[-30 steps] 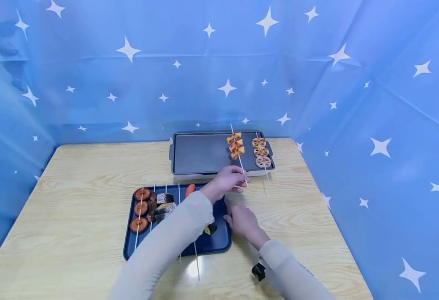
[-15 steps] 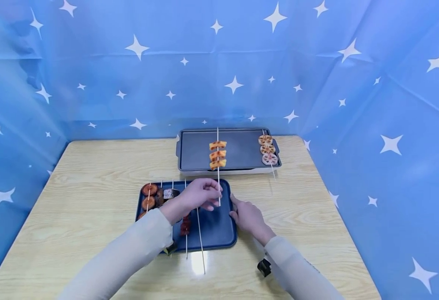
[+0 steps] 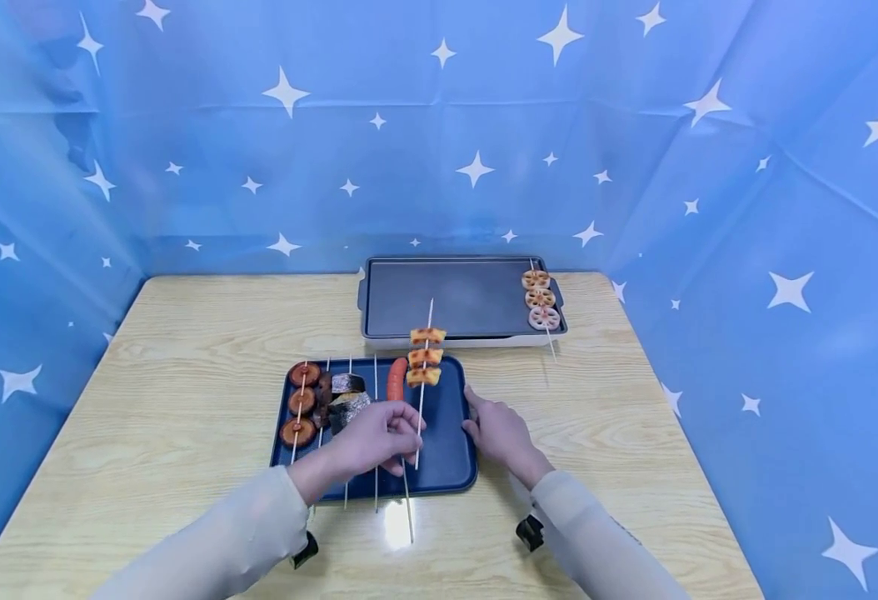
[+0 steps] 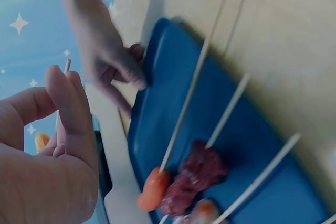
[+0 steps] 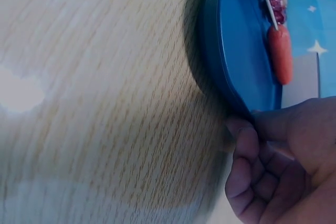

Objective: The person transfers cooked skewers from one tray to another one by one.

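Observation:
My left hand (image 3: 379, 437) pinches the stick of a skewer with several browned yellow pieces (image 3: 425, 357), held upright-looking over the right part of the blue tray (image 3: 446, 462). In the left wrist view the stick's end shows above the fingertips. At the tray's right edge my right hand (image 3: 502, 437) grips the rim, thumb on top and fingers curled below, as the right wrist view shows. Beside the raised skewer, a sausage skewer (image 3: 396, 382) lies on the tray. Dark red meat pieces (image 4: 195, 174) on another skewer lie next to it, mostly hidden by my left hand in the head view.
Further left on the tray are a skewer of round brown mushroom-like slices (image 3: 301, 402) and silvery-skinned fish-like pieces (image 3: 347, 407). Behind stands a dark griddle (image 3: 446, 292) bearing a lotus root skewer (image 3: 540, 298) at its right. Several sticks overhang the tray's front edge.
My left hand has brought the yellow-piece skewer from above the griddle back and left over the tray, turning it more upright. My right hand has stayed at the tray's edge.

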Action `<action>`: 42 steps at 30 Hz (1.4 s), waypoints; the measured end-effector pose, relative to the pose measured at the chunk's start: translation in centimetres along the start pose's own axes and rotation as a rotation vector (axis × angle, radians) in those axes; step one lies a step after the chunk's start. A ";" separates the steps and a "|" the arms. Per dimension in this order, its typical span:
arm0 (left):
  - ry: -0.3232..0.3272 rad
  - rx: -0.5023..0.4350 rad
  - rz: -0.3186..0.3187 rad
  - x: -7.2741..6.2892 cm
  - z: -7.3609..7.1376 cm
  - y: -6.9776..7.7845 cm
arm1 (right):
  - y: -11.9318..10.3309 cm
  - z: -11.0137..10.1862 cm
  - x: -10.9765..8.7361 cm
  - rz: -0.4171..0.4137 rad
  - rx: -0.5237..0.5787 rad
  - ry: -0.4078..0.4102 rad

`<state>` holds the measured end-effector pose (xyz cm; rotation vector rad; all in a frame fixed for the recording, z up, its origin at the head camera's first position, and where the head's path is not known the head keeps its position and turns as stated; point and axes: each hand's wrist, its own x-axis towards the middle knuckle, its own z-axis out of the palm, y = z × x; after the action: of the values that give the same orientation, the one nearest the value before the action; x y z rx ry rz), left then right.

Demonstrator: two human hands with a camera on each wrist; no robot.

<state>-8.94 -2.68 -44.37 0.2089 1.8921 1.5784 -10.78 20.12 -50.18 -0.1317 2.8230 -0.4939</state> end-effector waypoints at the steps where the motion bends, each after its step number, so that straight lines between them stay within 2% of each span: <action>1: -0.002 -0.002 -0.002 -0.3 0.2 -0.3 | 0.0 0.0 0.0 -0.001 0.001 0.001; 9: -0.044 -0.015 -0.012 -1.4 1.0 -2.5 | 0.2 0.1 0.0 -0.008 0.001 0.014; 13: -0.064 -0.031 -0.035 -1.3 1.4 -3.4 | 0.2 0.0 -0.1 -0.004 0.009 0.008; 18: -0.049 -0.011 -0.037 -0.7 2.0 -4.1 | 0.2 0.0 -0.1 -0.001 0.022 0.004; 23: -0.019 -0.001 -0.037 0.0 2.7 -4.4 | 0.3 0.2 -0.1 -0.008 0.022 0.008; 30: 0.002 -0.001 -0.075 0.7 3.2 -4.5 | 0.3 0.3 0.0 -0.012 0.020 0.010; 42: 0.035 0.037 -0.201 1.8 3.0 -4.1 | 0.5 0.2 0.1 -0.012 0.040 0.005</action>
<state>-7.48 -0.31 -49.03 0.0060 1.9059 1.4214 -10.82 20.46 -50.58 -0.1400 2.8168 -0.5531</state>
